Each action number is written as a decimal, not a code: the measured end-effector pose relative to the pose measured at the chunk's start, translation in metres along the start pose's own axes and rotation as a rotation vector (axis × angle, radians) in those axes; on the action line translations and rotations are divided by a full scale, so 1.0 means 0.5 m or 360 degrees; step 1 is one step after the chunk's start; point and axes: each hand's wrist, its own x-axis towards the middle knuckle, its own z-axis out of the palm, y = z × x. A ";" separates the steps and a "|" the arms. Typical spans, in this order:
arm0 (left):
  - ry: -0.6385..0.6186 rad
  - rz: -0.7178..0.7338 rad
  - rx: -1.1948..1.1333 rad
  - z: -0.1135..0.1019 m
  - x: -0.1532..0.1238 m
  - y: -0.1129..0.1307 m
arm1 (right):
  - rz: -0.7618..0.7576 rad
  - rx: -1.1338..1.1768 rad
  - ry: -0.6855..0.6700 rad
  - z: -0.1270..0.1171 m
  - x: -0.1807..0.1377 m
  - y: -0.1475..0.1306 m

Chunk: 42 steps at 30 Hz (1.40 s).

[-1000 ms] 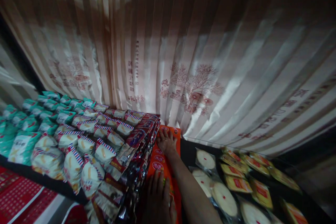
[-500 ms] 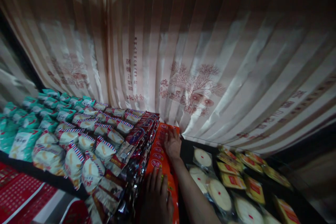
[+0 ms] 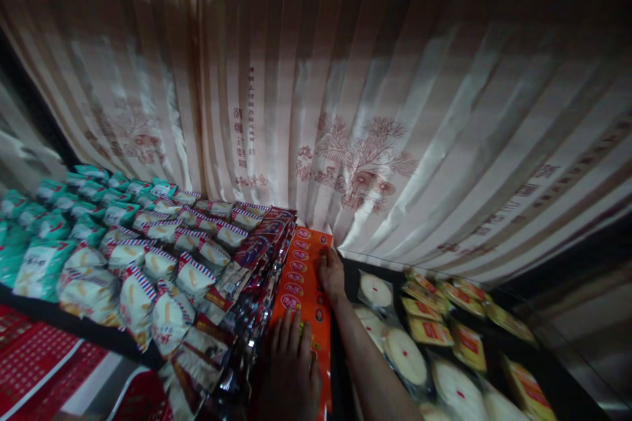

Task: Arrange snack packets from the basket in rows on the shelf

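A long orange strip of snack packets (image 3: 295, 276), printed with a row of pink-and-white oval logos, lies lengthwise on the black-covered surface. My left hand (image 3: 289, 368) rests palm down on its near part, with fingers stretched out flat. Farther up, my right hand (image 3: 332, 275) touches the strip's right edge near the far end, fingers lightly bent and not wrapped round it. Dark red and silver packets (image 3: 261, 243) lie in overlapping rows along the strip's left side. The near end of the strip is partly hidden by my left hand.
White bags with striped tops (image 3: 162, 263) and teal bags (image 3: 44, 270) fill the left. Round pale flat packs (image 3: 405, 355) and yellow packs (image 3: 427, 329) lie at right. Behind hangs a printed curtain (image 3: 276, 112). A red basket (image 3: 34, 362) stands at lower left.
My right hand has slid from the top of the orange strip to its right edge. The strip now lies flatter, with more logos showing. My left hand stays on it.
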 end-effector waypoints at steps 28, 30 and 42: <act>0.0012 -0.0007 -0.0139 -0.028 0.003 0.002 | -0.0244 -0.0471 -0.0406 -0.039 -0.097 -0.143; 0.0021 0.0008 -0.0133 -0.031 0.003 0.002 | -0.0053 -0.0405 -0.0202 -0.041 -0.100 -0.117; 0.0017 -0.0024 -0.0113 -0.025 0.003 0.003 | 0.0154 -0.0190 -0.0253 -0.025 -0.087 -0.042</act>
